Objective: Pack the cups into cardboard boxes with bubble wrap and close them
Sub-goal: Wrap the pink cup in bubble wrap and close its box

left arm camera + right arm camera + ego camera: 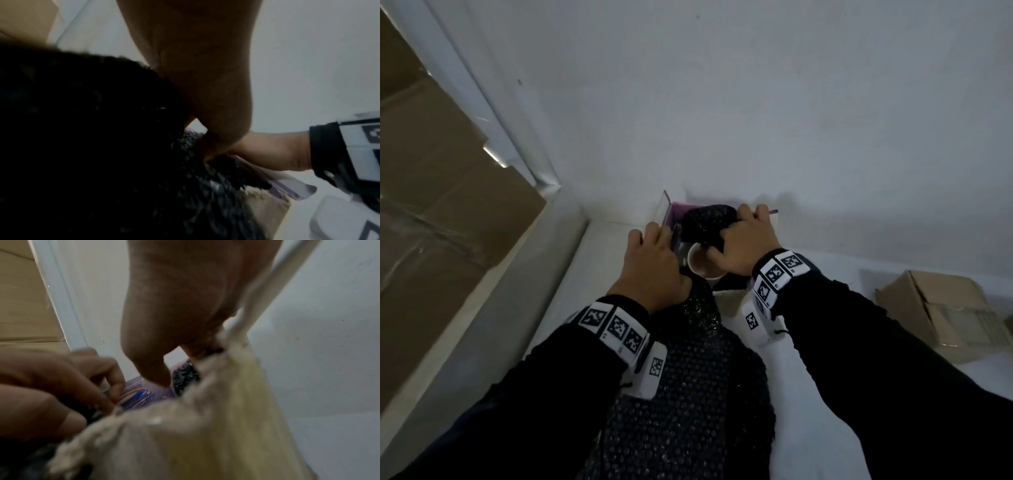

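A small box with a purple inside [674,209] stands open against the wall. Inside it sits a cup [702,266] with a white rim and a dark interior, upright. Black bubble wrap [688,394] runs from the box down toward me, with a bunch of it [709,219] stuffed behind the cup. My left hand [654,260] curls its fingers [107,379] over the box's left wall. My right hand [743,243] grips the bunched bubble wrap [216,175] in the box, its fingers [205,154] dug into it. A torn beige box flap [216,434] lies under my right wrist.
A white wall [756,102] rises right behind the box. A brown cardboard box [941,308] lies on the white surface at the right. Large brown cartons [431,205] stand beyond the ledge at the left.
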Demonstrator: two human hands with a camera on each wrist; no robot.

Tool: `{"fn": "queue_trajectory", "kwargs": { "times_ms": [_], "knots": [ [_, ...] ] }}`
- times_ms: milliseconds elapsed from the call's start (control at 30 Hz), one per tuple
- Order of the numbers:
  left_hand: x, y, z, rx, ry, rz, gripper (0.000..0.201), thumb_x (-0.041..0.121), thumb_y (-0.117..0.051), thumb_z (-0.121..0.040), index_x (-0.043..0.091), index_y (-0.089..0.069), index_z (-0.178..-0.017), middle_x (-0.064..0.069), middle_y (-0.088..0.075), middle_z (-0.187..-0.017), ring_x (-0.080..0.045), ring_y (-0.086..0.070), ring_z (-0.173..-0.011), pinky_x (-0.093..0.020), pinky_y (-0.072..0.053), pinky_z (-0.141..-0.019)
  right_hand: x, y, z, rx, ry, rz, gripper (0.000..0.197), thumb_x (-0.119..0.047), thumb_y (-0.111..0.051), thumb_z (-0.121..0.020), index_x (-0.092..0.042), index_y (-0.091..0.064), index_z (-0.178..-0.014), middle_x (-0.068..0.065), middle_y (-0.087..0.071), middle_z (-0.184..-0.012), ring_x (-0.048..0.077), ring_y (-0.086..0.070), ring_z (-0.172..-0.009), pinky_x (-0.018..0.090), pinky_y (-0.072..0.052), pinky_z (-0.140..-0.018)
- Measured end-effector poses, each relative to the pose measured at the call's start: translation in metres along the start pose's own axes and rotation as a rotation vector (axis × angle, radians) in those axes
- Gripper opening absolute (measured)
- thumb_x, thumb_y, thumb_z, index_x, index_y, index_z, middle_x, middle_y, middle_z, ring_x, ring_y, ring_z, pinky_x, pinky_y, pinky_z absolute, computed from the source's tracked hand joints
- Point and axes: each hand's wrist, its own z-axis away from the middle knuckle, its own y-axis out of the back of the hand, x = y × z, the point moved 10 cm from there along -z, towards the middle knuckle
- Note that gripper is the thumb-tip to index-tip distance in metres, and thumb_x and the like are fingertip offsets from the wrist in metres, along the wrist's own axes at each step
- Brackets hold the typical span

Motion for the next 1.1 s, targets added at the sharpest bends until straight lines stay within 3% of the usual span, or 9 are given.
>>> {"fn": "queue_trajectory", "kwargs": {
  "times_ms": [100, 233, 333, 467, 600, 700, 933, 1000, 1100],
  "knots": [
    [-0.006, -0.014, -0.006, -0.129, -0.011, -0.022, 0.073, 0.072, -0.029, -0.077, 0.013, -0.062, -0.107, -0.011, -0.045, -0.116, -0.030, -0.032, -0.115, -0.052, -0.020, -0.098, 0.005, -0.024, -0.002, -0.124, -0.036, 0.031, 0.075, -0.070, -0.017, -0.088, -0.017, -0.068, -0.100, 0.005, -0.069, -0.094, 0.030, -0.033, -0.124, 0.050, -0.012, -0.101],
    [-0.012, -0.020, -0.014, -0.216, -0.056, -0.050, 0.055, 0.070, -0.048, -0.072, 0.025, -0.068, -0.096, 0.001, -0.055, -0.098, -0.027, -0.033, -0.116, -0.055, -0.013, -0.104, 0.007, -0.033, -0.005, -0.157, -0.026, -0.020, 0.043, -0.040, -0.031, -0.096, -0.019, -0.067, -0.097, 0.000, -0.070, -0.095, 0.028, -0.039, -0.123, 0.052, -0.006, -0.106],
    [-0.011, -0.009, -0.022, -0.154, -0.079, 0.125, 0.032, 0.054, -0.061, -0.074, 0.028, -0.050, -0.088, 0.008, -0.045, -0.074, -0.024, -0.046, -0.100, -0.045, -0.028, -0.090, 0.010, -0.016, -0.007, -0.010, -0.067, -0.071, 0.025, -0.027, -0.045, -0.088, -0.017, -0.060, -0.105, 0.003, -0.070, -0.088, 0.027, -0.062, -0.096, 0.048, -0.022, -0.102],
    [-0.024, 0.005, -0.036, -0.004, 0.045, 0.575, 0.032, 0.027, -0.069, -0.074, 0.019, -0.042, -0.090, 0.000, -0.049, -0.074, -0.027, -0.052, -0.073, -0.032, -0.034, -0.060, 0.008, 0.000, -0.006, 0.149, -0.058, -0.161, 0.044, -0.021, -0.048, -0.089, -0.019, -0.042, -0.132, 0.013, -0.057, -0.121, 0.033, -0.064, -0.089, 0.046, -0.036, -0.093],
    [-0.050, 0.023, -0.044, 0.296, 0.210, 0.682, 0.015, 0.016, -0.067, -0.078, 0.017, -0.052, -0.079, -0.004, -0.057, -0.081, -0.024, -0.052, -0.076, -0.032, -0.039, -0.066, 0.011, -0.008, -0.002, 0.072, -0.050, -0.043, 0.026, -0.026, -0.042, -0.093, -0.024, -0.062, -0.110, 0.002, -0.067, -0.106, 0.027, -0.061, -0.099, 0.048, -0.025, -0.102],
    [-0.050, 0.023, -0.052, 0.351, 0.230, 0.628, 0.004, 0.016, -0.065, -0.085, 0.014, -0.061, -0.084, -0.007, -0.057, -0.096, -0.024, -0.054, -0.083, -0.032, -0.041, -0.073, 0.012, -0.013, 0.000, -0.020, -0.062, -0.058, 0.038, -0.046, -0.037, -0.092, -0.024, -0.068, -0.087, -0.002, -0.070, -0.084, 0.024, -0.058, -0.102, 0.053, -0.010, -0.110],
    [-0.003, -0.021, -0.070, 0.073, 0.000, 0.398, 0.038, 0.035, -0.060, -0.081, 0.006, -0.064, -0.106, -0.011, -0.042, -0.134, -0.030, -0.052, -0.112, -0.042, -0.052, -0.087, 0.010, -0.028, 0.007, -0.294, 0.009, -0.078, 0.022, -0.042, -0.057, -0.079, -0.022, -0.057, -0.087, -0.005, -0.059, -0.086, 0.025, -0.045, -0.119, 0.060, -0.001, -0.112],
    [0.009, -0.034, -0.071, -0.034, -0.055, 0.285, 0.046, 0.039, -0.062, -0.076, 0.006, -0.065, -0.107, -0.016, -0.033, -0.138, -0.034, -0.036, -0.126, -0.046, -0.044, -0.100, 0.007, -0.025, 0.003, -0.292, 0.022, -0.064, 0.008, -0.029, -0.056, -0.081, -0.022, -0.057, -0.078, -0.006, -0.057, -0.076, 0.024, -0.052, -0.106, 0.057, -0.004, -0.112],
    [0.018, -0.040, -0.071, -0.088, -0.081, 0.050, 0.051, 0.050, -0.061, -0.077, 0.010, -0.068, -0.107, -0.017, -0.035, -0.134, -0.037, -0.031, -0.125, -0.044, -0.029, -0.109, 0.006, -0.016, -0.003, -0.242, 0.025, -0.030, 0.021, -0.017, -0.048, -0.087, -0.022, -0.049, -0.067, -0.007, -0.051, -0.063, 0.022, -0.061, -0.082, 0.049, -0.014, -0.111]
  ]
}}
